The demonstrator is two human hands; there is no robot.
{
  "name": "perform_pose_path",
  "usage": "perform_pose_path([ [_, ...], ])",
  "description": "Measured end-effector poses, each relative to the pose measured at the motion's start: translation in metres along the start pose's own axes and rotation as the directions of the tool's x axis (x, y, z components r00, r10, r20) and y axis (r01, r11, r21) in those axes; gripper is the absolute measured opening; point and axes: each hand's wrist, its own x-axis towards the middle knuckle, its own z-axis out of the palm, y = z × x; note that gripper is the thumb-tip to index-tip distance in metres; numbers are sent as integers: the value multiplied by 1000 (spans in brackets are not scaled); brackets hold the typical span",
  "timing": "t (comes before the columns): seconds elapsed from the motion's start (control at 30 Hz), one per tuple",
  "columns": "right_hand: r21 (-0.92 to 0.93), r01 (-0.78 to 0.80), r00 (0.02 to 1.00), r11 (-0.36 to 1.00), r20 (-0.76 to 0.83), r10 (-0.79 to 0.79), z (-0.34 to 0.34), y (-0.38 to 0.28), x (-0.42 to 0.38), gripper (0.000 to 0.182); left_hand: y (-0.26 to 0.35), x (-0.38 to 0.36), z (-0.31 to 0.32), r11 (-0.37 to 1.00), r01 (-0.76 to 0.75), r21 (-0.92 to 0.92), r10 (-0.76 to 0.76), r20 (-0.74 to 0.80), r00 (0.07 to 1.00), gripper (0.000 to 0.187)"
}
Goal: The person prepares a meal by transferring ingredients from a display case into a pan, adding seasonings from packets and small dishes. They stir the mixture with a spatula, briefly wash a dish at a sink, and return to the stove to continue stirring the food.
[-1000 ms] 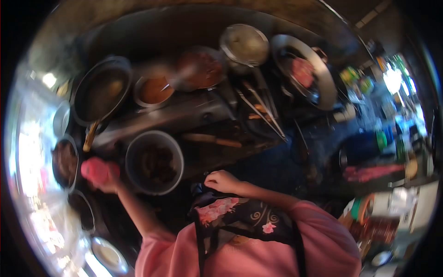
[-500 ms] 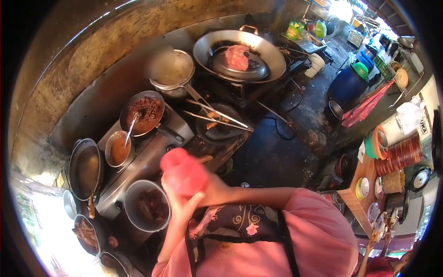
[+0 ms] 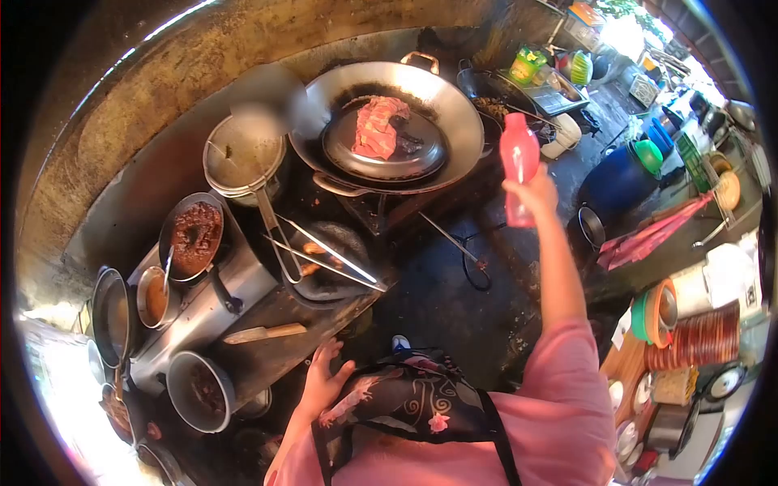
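Observation:
My right hand (image 3: pixel 538 194) is wrapped round a pink bottle (image 3: pixel 519 154), held upright at arm's length over the dark floor, to the right of the large wok (image 3: pixel 454 162). My left hand (image 3: pixel 326 379) is empty, its fingers apart, low in front of my apron and near the counter edge. Inside the wok sits a dark domed lid (image 3: pixel 344 154) with a crumpled pink cloth (image 3: pixel 377 134) on it. Left of the wok, a long-handled strainer (image 3: pixel 247 154) rests over a pot. Metal tongs (image 3: pixel 344 267) lie below it, across a dark round pan.
A stove (image 3: pixel 243 283) at the left carries a pan of dark red sauce (image 3: pixel 197 235) and a small pot of orange sauce (image 3: pixel 154 296). A grey pot (image 3: pixel 174 397) stands nearer me. Blue barrel (image 3: pixel 612 182) and stacked dishes are at right.
The pink bottle has gone from both hands before my chest to my right hand alone, stretched forward and right. My left hand has let go and dropped lower. The view has shifted right.

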Motion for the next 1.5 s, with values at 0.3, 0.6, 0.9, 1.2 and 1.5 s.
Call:
perform_pose_path([
  [0.3, -392, -94, 982, 915, 118, 151, 62, 63, 280, 68, -99, -90, 40, 773, 614, 157, -532, -367, 763, 37],
  [0.6, 61, -199, 975, 978, -88, 204, 72, 81, 358, 92, -216, -207, 78, 592, 780, 204, -707, -334, 624, 21],
  [0.9, 483, 570, 757, 665, -624, -195, -22, -2, 275, 86, -309, -225, 90, 626, 758, 184, -670, -371, 643, 29],
  [1.2, 955, 293, 803, 51, -217, -555, -44, -180, -99, 54, -328, -292, 51, 587, 809, 10, -734, -415, 538, 34],
  [1.5, 924, -94, 455, 370, 370, -810, 136, -256, -449, 74, -397, -461, -26, 359, 909, -210, -860, -453, 235, 41],
])
